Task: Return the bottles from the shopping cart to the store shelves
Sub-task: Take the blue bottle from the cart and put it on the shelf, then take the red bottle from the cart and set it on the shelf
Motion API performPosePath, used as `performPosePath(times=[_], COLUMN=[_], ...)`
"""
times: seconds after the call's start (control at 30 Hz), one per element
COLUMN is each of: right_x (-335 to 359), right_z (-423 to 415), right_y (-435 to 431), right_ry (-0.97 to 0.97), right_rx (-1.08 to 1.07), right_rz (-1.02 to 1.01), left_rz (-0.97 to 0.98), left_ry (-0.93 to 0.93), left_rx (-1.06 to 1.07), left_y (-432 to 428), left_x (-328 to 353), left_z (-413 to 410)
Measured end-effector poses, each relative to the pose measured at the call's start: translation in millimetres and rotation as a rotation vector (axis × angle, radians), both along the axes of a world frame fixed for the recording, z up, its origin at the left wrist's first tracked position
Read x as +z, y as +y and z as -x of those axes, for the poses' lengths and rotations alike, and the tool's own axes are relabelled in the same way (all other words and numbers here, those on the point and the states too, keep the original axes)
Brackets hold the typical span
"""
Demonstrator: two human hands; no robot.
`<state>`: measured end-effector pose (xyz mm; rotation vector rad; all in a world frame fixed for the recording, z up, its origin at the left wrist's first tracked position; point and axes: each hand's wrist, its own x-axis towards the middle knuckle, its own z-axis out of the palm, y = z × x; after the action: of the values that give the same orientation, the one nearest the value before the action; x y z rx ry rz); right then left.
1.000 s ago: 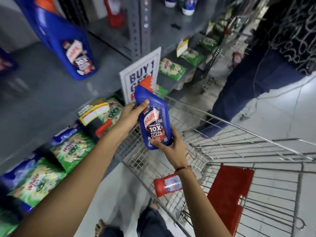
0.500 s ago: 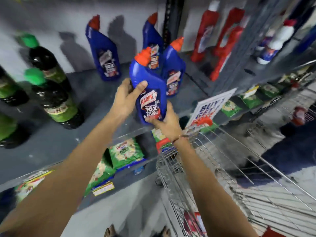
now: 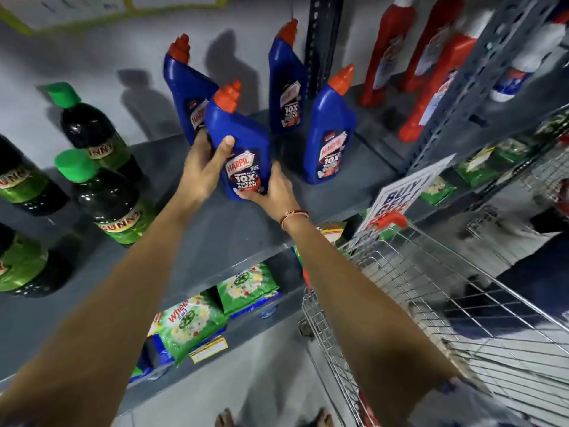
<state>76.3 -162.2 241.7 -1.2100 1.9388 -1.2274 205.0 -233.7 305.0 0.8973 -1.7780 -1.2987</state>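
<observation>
A blue Harpic bottle [image 3: 241, 140] with an orange cap is upright over the grey shelf [image 3: 221, 229], held between both my hands. My left hand [image 3: 201, 169] wraps its left side, thumb across the front. My right hand [image 3: 274, 192] cups its base from the right. Three more blue bottles [image 3: 331, 134] of the same kind stand behind and beside it on the shelf. The wire shopping cart [image 3: 431, 291] is at the lower right; its inside is mostly out of view.
Green-capped dark bottles [image 3: 104, 195] stand on the shelf at left, red bottles [image 3: 431, 87] at right beyond a grey upright post [image 3: 321, 41]. Green detergent packs [image 3: 191, 325] fill the lower shelf. A promo sign [image 3: 397, 195] hangs at the shelf edge. A person's dark-clad leg [image 3: 535, 266] is behind the cart.
Both hands have carried the blue bottle from above the cart up and onto the shelf area, setting it lower and nearer the other blue bottles. My view turned from cart to shelf.
</observation>
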Motion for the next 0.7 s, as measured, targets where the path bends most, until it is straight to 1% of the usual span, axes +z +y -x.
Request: performPosePath(times=[0.03,0.07,0.13,0.17,0.2,0.23,0.27,0.3,0.33,0.43,0.5,0.57,0.63,0.7], right_x=[8,10,14,16,14,11,0,-14,-32,-92,-135,-170,-199,-225], right_z=[-6,-10,-17,-20,-22,-21,-12,2,16,45,61,69,67,59], right_y=[-1,-2,9,21,37,58,80,113,147,256,309,351,388,418], right_ry=[0.01,0.003,-0.019,-0.036,-0.055,-0.074,-0.092,-0.112,-0.143,-0.295,-0.271,-0.337,-0.431,-0.558], right_rx=[0.018,0.034,-0.022,-0.075,-0.127,-0.181,-0.256,-0.344,-0.436,-0.66,-0.747,-0.788,-0.795,-0.829], right_rz=[0.011,0.055,0.136,0.172,0.233,0.295,0.325,0.303,0.24,-0.146,-0.341,-0.58,-0.775,-0.853], left_rz=[0.0,0.048,0.219,0.304,0.361,0.38,0.375,0.366,0.365,0.351,0.271,0.197,0.155,0.165], left_ry=[0.03,0.088,0.154,0.137,0.104,0.074,0.039,-0.011,-0.073,-0.256,-0.421,-0.637,-0.845,-1.011], left_rx=[0.04,0.098,0.327,0.453,0.527,0.522,0.456,0.36,0.258,-0.118,-0.409,-0.692,-0.877,-0.998], left_y=[-1,1,21,36,53,71,92,115,138,196,223,247,270,290], left_x=[3,3,0,-5,-12,-19,-30,-42,-53,-86,-108,-132,-156,-180], left_z=[-5,-9,-23,-29,-33,-34,-26,-13,2,51,84,113,136,155])
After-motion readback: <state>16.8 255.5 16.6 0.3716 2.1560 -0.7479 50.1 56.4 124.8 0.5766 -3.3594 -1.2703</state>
